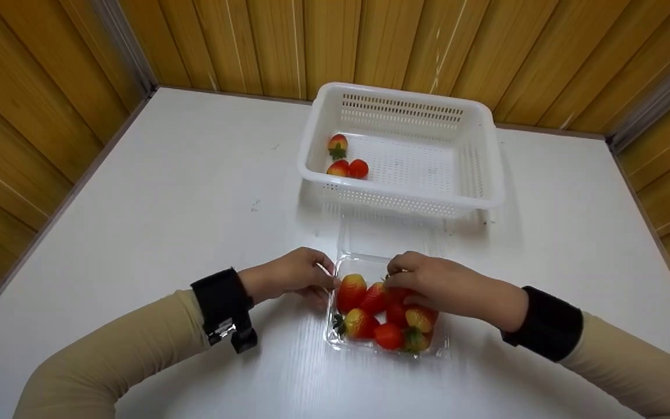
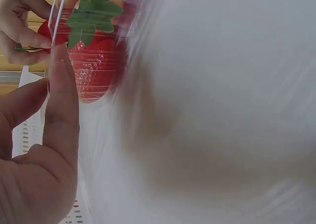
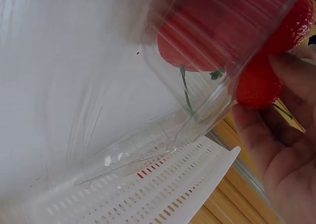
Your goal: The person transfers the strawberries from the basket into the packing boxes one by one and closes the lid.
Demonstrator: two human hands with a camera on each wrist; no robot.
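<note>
We have a red strawberry (image 1: 396, 293) with a green leafy cap pinched between thumb and fingertips of our right hand (image 1: 439, 285), taken at the far right corner of the clear, thin-walled plastic punnet (image 1: 344, 337) that sits on the white desk (image 1: 184, 192) right in front of us. The berry looks light and smooth-skinned, and we judge it firm rather than squashy; the best hold seems to be up by the cap or across the shoulders, with gentle pressure so it doesn't slip. Our left hand (image 1: 294, 274) steadies the punnet, its fingers (image 2: 61, 100) curled against the left wall near the rim. That wall looks flimsy and would probably buckle under a hard squeeze. More strawberries fill the punnet. Beyond it stands a white perforated plastic basket (image 1: 486, 169) with three strawberries (image 1: 344, 163) in its left part.
</note>
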